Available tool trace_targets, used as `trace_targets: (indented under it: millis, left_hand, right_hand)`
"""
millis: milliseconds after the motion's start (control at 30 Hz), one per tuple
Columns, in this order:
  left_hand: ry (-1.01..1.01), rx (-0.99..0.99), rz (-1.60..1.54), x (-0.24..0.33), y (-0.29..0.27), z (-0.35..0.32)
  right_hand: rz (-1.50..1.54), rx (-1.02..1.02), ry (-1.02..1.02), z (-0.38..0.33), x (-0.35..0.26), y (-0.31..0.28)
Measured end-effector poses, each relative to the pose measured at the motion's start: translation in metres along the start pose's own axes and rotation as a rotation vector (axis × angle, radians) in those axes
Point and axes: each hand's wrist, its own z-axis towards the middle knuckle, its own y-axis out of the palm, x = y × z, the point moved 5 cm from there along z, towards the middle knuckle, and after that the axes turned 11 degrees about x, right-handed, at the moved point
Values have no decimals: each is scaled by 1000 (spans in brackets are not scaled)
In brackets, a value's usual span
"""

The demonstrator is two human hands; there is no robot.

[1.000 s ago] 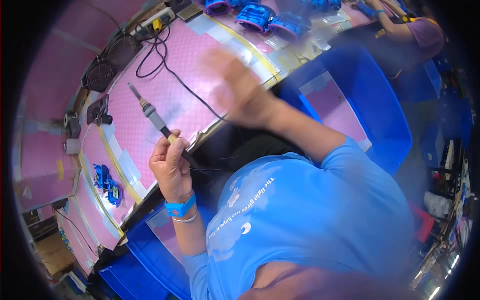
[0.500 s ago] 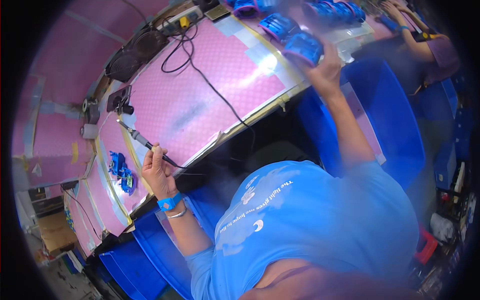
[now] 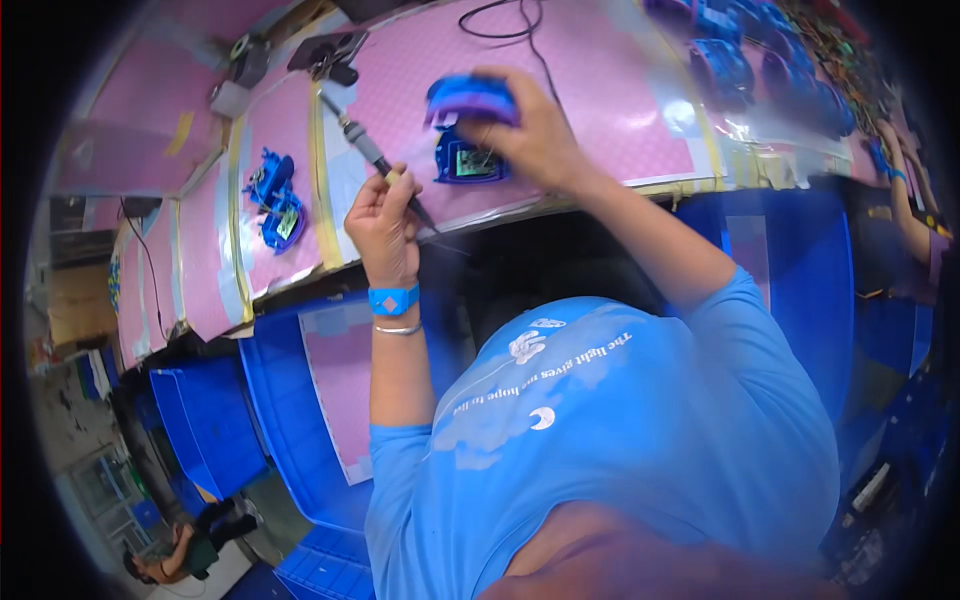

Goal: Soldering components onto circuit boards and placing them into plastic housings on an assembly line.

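Note:
My left hand (image 3: 383,228) pinches a soldering iron (image 3: 366,146) with a grey and black handle, its tip slanting up toward the far left. My right hand (image 3: 540,132), smeared by motion, grips a blue and purple plastic housing (image 3: 470,100) over the pink bench top. The housing hangs open in two parts, and a green circuit board (image 3: 478,162) shows in the lower one. Whether that lower part touches the bench I cannot tell. Left of the iron lies another opened blue housing (image 3: 275,205) with a circuit board in it.
The pink bench top (image 3: 620,120) has taped edges. A dark iron stand (image 3: 330,60) sits at the back, near a black cable (image 3: 500,32). Several blue housings (image 3: 722,68) stand at the far right. Blue bins (image 3: 280,400) are below the bench. Other people are at right and lower left.
My right hand has brought a housing from the far right to the bench before me, and it now hangs open. The view has turned right; my left hand still holds the iron.

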Motion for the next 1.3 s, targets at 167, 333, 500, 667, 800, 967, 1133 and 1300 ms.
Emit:
trace_targets:
  millis: [167, 333, 500, 667, 800, 967, 1133, 1300]
  left_hand:
    - [4, -43, -1, -4, 2, 0]
    - [55, -47, 35, -6, -1, -1]
    - [100, -30, 44, -10, -2, -3]
    - [133, -43, 34, -9, -3, -6]
    - [124, -50, 34, -10, -3, -4]
    - [142, -56, 24, -10, -2, -6]
    - [162, -40, 45, -9, -2, -8]
    - [135, -46, 50, -10, 0, -6]
  right_hand:
    - [-64, -24, 430, 63, 56, -31]
    - [-452, -435, 340, 74, 53, -11]
    - [-254, -514, 663, 54, 36, 6]
    - [-631, 404, -227, 63, 9, -107]
    - [-968, 515, 0, 42, 54, -200]
    - [-1027, 540, 33, 38, 80, -242]
    - [-483, 347, -162, 16, 42, -181]
    - [397, -98, 232, -6, 12, -69]
